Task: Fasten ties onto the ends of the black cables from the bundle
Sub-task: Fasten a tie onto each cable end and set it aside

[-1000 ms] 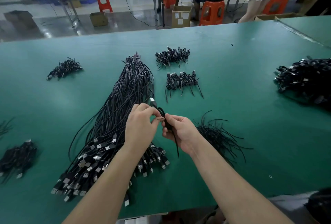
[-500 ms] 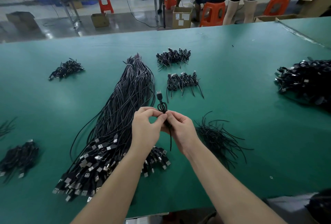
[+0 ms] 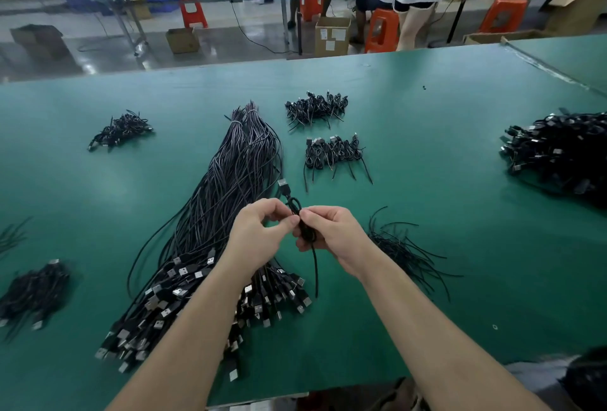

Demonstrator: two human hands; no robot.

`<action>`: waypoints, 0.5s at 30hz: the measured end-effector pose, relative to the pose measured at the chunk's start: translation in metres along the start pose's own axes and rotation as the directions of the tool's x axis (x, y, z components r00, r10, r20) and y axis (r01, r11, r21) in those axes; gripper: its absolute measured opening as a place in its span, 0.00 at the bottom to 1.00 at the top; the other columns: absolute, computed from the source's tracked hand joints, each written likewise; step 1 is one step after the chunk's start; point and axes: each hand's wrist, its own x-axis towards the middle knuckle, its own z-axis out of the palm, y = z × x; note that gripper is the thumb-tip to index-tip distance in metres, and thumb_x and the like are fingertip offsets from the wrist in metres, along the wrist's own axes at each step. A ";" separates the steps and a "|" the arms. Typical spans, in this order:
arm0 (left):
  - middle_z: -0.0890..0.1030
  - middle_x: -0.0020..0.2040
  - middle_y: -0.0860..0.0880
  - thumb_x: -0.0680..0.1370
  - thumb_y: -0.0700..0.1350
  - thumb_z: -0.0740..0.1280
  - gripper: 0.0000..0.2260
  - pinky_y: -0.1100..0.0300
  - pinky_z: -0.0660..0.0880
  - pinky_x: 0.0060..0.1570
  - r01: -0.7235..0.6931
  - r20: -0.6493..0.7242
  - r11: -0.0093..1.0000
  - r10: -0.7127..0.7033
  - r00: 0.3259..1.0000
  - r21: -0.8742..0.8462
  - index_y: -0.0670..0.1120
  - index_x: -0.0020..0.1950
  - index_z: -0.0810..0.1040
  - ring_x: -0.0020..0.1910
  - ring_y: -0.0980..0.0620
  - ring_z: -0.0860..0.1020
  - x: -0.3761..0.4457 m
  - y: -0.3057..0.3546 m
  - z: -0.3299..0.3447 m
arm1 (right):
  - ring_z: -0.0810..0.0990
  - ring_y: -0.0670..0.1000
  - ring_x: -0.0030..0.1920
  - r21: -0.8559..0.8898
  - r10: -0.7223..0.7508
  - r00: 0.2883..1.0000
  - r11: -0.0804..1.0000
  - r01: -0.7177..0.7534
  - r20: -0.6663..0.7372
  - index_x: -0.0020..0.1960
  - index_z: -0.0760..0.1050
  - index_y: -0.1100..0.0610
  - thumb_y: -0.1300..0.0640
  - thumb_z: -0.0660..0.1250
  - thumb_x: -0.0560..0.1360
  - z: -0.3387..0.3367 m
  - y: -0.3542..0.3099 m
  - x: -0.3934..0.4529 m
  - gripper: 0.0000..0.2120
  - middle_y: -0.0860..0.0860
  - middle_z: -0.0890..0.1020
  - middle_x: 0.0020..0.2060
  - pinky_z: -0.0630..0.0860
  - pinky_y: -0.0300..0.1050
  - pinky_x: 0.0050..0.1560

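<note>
A long bundle of black cables [image 3: 230,200] with metal USB plugs at its near end lies on the green table [image 3: 443,181]. Over the bundle's right edge, my left hand [image 3: 259,233] and my right hand [image 3: 331,235] both pinch one coiled black cable [image 3: 297,210]. Its USB plug [image 3: 284,185] sticks up above my fingers. A thin black strand [image 3: 316,272], tie or cable I cannot tell, hangs down below my right hand. Loose black ties [image 3: 404,249] lie in a heap just right of my right hand.
Two small piles of coiled cables [image 3: 331,154] [image 3: 315,108] sit behind my hands. More piles lie at the far left [image 3: 121,130], near left [image 3: 33,292] and far right [image 3: 558,154]. People, orange stools [image 3: 382,31] and boxes stand beyond the table.
The coil and both hands stay almost in place. My fingers have shifted along the coil, and the plug stands a little lower over them. A standing person behind has stepped left.
</note>
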 end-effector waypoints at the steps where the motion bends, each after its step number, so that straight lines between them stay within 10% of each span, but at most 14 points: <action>1: 0.81 0.40 0.53 0.76 0.44 0.75 0.06 0.56 0.73 0.49 -0.020 0.004 0.999 0.020 1.000 0.050 0.50 0.40 0.82 0.46 0.50 0.76 0.000 -0.001 -0.001 | 0.81 0.52 0.33 -0.027 0.011 1.000 1.000 -0.011 0.012 0.48 0.82 0.63 0.60 0.64 0.83 0.000 -0.001 0.000 0.10 0.54 0.83 0.36 0.80 0.44 0.37; 7: 0.79 0.38 0.59 0.76 0.44 0.75 0.07 0.70 0.69 0.43 -0.122 -0.034 0.987 0.126 0.991 0.105 0.52 0.39 0.81 0.42 0.59 0.74 -0.002 -0.001 -0.002 | 0.83 0.54 0.34 -0.027 0.112 0.993 0.993 -0.111 0.033 0.59 0.78 0.62 0.60 0.58 0.85 -0.001 -0.003 0.000 0.11 0.58 0.84 0.39 0.83 0.49 0.40; 11: 0.80 0.38 0.46 0.76 0.42 0.74 0.05 0.54 0.73 0.46 0.091 0.005 0.957 -0.093 0.996 -0.274 0.45 0.41 0.83 0.40 0.51 0.75 -0.001 0.001 -0.005 | 0.82 0.46 0.52 -0.483 -0.186 0.981 0.855 0.188 0.052 0.69 0.76 0.49 0.67 0.70 0.77 -0.010 -0.004 0.001 0.24 0.45 0.79 0.60 0.82 0.46 0.54; 15: 0.80 0.39 0.45 0.76 0.41 0.74 0.05 0.55 0.72 0.52 0.167 0.040 0.918 -0.164 0.986 -0.360 0.41 0.42 0.83 0.43 0.51 0.75 -0.003 0.001 -0.003 | 0.83 0.40 0.50 -0.519 -0.293 0.952 0.801 0.297 0.093 0.60 0.84 0.55 0.63 0.75 0.74 -0.010 -0.005 0.004 0.15 0.45 0.86 0.53 0.77 0.34 0.52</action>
